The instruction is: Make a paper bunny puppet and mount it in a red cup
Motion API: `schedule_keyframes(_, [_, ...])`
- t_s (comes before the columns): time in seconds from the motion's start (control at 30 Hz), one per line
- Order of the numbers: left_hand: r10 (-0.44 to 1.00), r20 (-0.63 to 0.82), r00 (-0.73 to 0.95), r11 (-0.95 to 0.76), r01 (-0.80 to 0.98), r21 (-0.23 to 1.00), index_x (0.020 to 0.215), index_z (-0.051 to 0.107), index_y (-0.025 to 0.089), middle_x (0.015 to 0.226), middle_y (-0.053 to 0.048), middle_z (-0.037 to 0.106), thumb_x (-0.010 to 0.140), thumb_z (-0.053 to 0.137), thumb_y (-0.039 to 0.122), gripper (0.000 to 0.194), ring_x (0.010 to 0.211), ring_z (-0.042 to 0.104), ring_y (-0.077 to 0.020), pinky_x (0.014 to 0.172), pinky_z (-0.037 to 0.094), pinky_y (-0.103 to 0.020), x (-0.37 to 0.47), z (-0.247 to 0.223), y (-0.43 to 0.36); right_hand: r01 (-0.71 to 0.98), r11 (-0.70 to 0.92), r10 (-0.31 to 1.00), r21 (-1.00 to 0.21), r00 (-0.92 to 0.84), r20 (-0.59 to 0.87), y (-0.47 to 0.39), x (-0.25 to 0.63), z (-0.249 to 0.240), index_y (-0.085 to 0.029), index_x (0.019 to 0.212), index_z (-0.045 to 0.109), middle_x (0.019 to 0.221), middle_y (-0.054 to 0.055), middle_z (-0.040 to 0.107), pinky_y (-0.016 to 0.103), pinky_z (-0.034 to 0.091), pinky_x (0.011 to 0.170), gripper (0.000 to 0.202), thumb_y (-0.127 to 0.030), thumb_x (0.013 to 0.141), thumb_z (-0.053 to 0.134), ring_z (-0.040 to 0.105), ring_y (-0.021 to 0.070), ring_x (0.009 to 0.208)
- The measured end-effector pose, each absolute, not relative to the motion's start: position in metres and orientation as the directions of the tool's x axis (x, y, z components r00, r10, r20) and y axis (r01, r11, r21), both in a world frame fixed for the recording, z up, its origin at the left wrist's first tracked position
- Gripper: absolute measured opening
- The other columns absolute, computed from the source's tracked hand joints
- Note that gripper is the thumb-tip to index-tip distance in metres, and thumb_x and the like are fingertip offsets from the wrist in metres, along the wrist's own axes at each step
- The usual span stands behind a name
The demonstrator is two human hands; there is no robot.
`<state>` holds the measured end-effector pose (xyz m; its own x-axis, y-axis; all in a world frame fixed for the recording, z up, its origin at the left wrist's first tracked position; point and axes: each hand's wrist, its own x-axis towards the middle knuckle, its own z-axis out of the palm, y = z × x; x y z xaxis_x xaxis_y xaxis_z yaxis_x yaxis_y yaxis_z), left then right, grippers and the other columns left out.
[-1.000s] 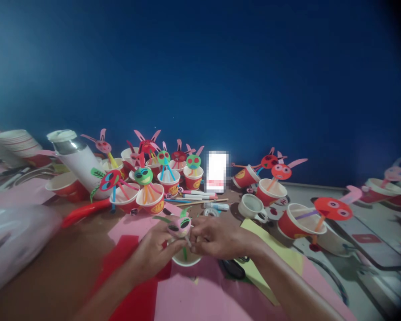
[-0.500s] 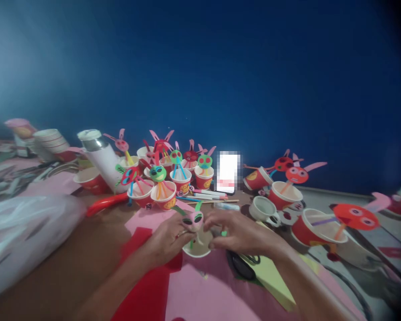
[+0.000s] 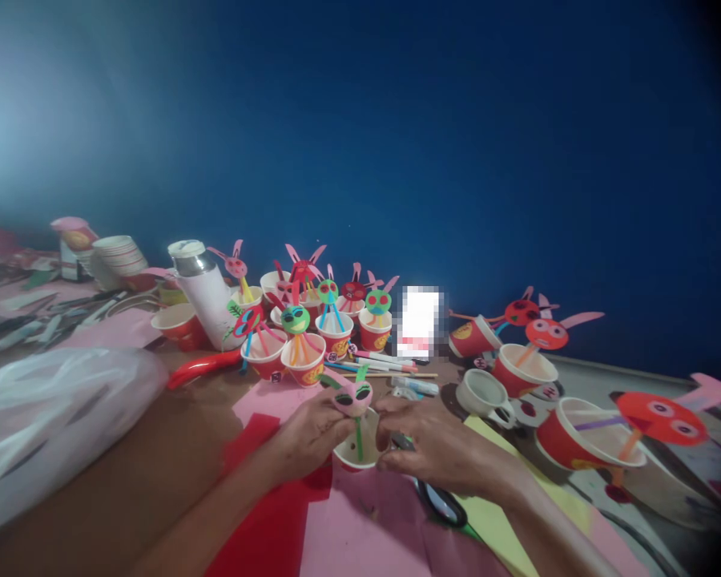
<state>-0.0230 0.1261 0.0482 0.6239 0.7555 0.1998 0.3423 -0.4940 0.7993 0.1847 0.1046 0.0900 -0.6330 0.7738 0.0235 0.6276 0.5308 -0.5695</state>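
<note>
A paper cup point(image 3: 356, 462) stands low in the middle, with a pink paper head point(image 3: 352, 398) bearing green ears and dark eyes above its rim on a green strip point(image 3: 359, 439). My left hand point(image 3: 312, 429) is closed on the cup's left side, just beside the head. On the right side, my right hand point(image 3: 424, 441) has its fingers curled against the cup's rim; whether it pinches a small part there is hidden. Black-handled scissors point(image 3: 441, 503) lie below my right hand.
Several cups with paper figures point(image 3: 304, 361) stand behind. A lit phone point(image 3: 417, 320), pens point(image 3: 384, 363) and a white mug point(image 3: 484, 394) lie beyond my hands. Plastic bag point(image 3: 54, 417) at left; red point(image 3: 264, 513), pink point(image 3: 384, 529) and yellow paper point(image 3: 493, 521) in front.
The view has shifted, so the scene sits slightly lower and farther right. The pink head now stands clear of my right fingers, which have moved down along the cup's right side.
</note>
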Motion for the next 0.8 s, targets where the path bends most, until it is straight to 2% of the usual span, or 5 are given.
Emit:
schedule_keyframes(0.23, [0.754,0.190,0.629,-0.501,0.362,0.786,0.080,0.066,0.016,0.093,-0.006,0.064,0.090,0.037,0.023,0.031,0.095,0.056,-0.0197,0.089,0.041,-0.031,-0.023,0.052,0.125,0.586,0.538,0.768,-0.606,-0.637,0.066,0.105,0.187,0.087,-0.021,0.073,0.066,0.082,-0.002,0.065,0.024,0.039,0.070,0.004,-0.021,0.075,0.062,0.059,0.0149,0.077])
schedule_keyframes(0.47, [0.743,0.207,0.637,-0.504,0.329,0.798,0.091,0.065,0.018,0.108,-0.007,0.060,0.091,0.038,0.023,0.028,0.098,0.053,-0.0193,0.091,0.040,-0.031,-0.022,0.054,0.124,0.565,0.363,0.913,-0.741,-0.373,0.162,0.113,0.177,0.072,-0.023,0.092,0.063,0.093,0.000,0.065,0.027,0.042,0.071,0.016,-0.026,0.076,0.061,0.058,0.0184,0.083])
schedule_keyframes(0.57, [0.753,0.191,0.629,-0.457,0.291,0.841,0.090,0.066,0.019,0.106,-0.006,0.060,0.090,0.039,0.024,0.027,0.096,0.053,-0.0199,0.092,0.038,-0.032,-0.021,0.054,0.122,0.501,0.359,0.918,-0.787,-0.342,0.201,0.115,0.168,0.060,-0.024,0.105,0.060,0.100,0.001,0.064,0.030,0.043,0.078,0.033,-0.025,0.072,0.065,0.057,0.0196,0.090])
schedule_keyframes(0.7, [0.785,0.147,0.602,-0.339,0.218,0.915,0.096,0.066,0.019,0.108,-0.007,0.061,0.089,0.041,0.025,0.026,0.102,0.051,-0.0223,0.095,0.036,-0.034,-0.022,0.047,0.122,0.403,0.468,0.873,-0.786,-0.347,0.342,0.117,0.161,0.047,-0.023,0.100,0.063,0.104,0.002,0.062,0.031,0.042,0.084,0.026,-0.019,0.074,0.062,0.055,0.0198,0.096])
schedule_keyframes(0.8, [0.809,0.093,0.581,-0.229,0.164,0.960,0.110,0.059,0.019,0.108,-0.007,0.062,0.090,0.038,0.025,0.030,0.098,0.055,-0.0211,0.091,0.041,-0.035,-0.026,0.041,0.126,0.398,0.469,0.873,-0.789,-0.346,0.344,0.118,0.161,0.045,-0.022,0.100,0.064,0.104,0.004,0.062,0.033,0.042,0.085,0.027,-0.017,0.074,0.061,0.055,0.0207,0.097])
